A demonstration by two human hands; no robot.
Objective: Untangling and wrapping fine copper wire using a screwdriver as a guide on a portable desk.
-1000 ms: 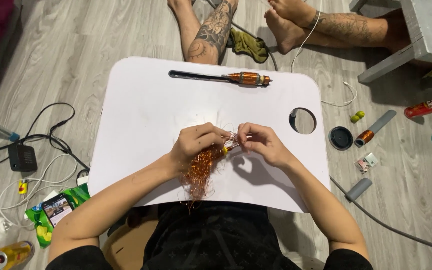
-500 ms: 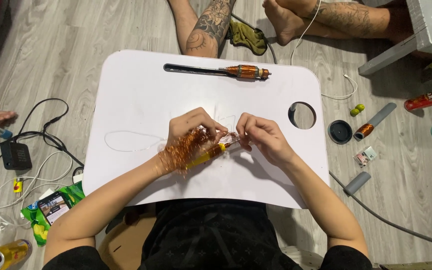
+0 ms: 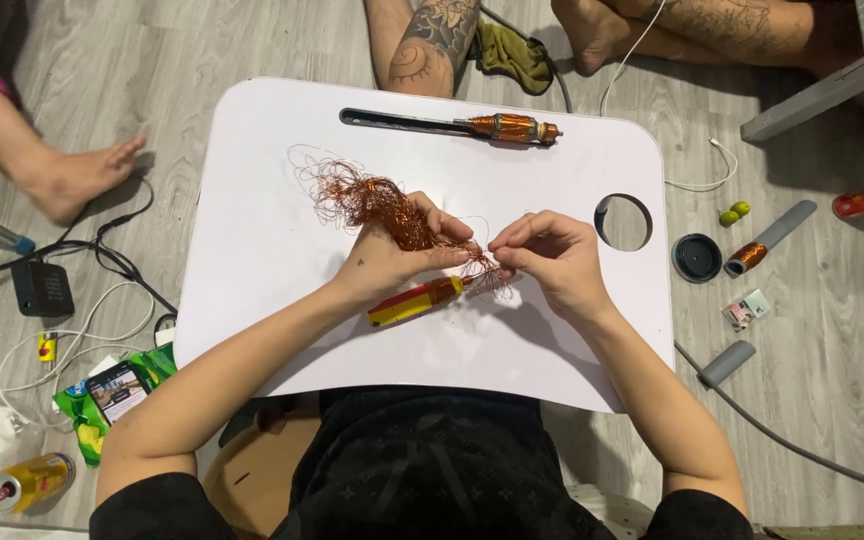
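The left hand (image 3: pixel 392 255) is closed around a tangled bundle of copper wire (image 3: pixel 372 205), its loose mass fanning up and to the left over the white worktop (image 3: pixel 252 250), apparently held clear so the strands do not snag on the working end; the thumb and forefinger pinch the bundle where it narrows toward the centre. Beneath that hand a small red and yellow wound core (image 3: pixel 417 300) lies slanted on the worktop, its frayed copper end pointing right; whether the palm presses on it or merely hovers over it cannot be told. The right hand (image 3: pixel 552 255) sits just beside the left, its fingers (image 3: pixel 512 240) drawn narrow, pinching fine strands at the frayed end, which lies between the two sets of fingertips and touches both; the hands sit close, seemingly to keep the thin wire taut and short.

At the far edge of the worktop a long motor rotor with a dark shaft and copper winding (image 3: pixel 452 125) lies well apart from the hands; a round hole (image 3: pixel 624 222) opens in the worktop to the right. On the wooden floor (image 3: pixel 832 330) lie a grey-handled copper spool (image 3: pixel 767 240), a black cap (image 3: pixel 697 257) and a drinks can (image 3: pixel 27 482); other people's bare legs and feet rest nearby.
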